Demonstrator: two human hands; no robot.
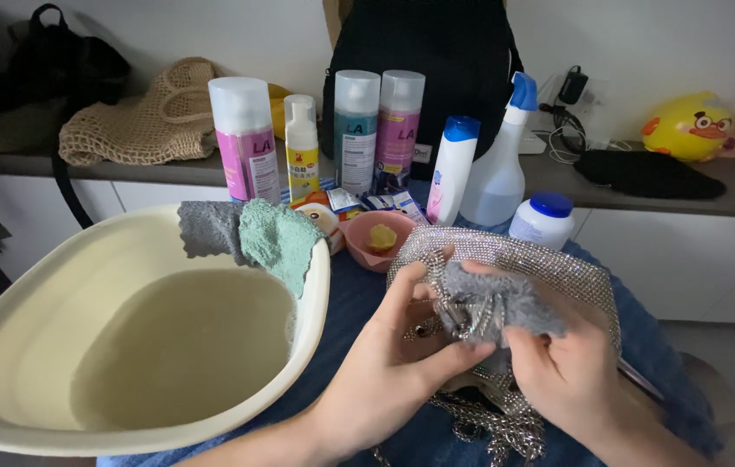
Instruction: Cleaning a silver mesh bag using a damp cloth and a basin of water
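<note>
Head view, pink-labelled spray can (pixel 245 138), white pump bottle (pixel 495 169)

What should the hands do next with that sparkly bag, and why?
Probably rub the grey cloth a little further along the sparkly bag. The right hand presses it against the bag's chain, the left hand steadies the bag, and most of its surface lies uncovered.

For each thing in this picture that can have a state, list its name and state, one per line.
Basin: holds water.
Green cloth: draped over the basin rim.
Grey cloth: pressed on the bag by the right hand.
Sparkly bag: gripped by the left hand.
Spray bottle: upright.
Pink bowl: holds something yellow.
</note>
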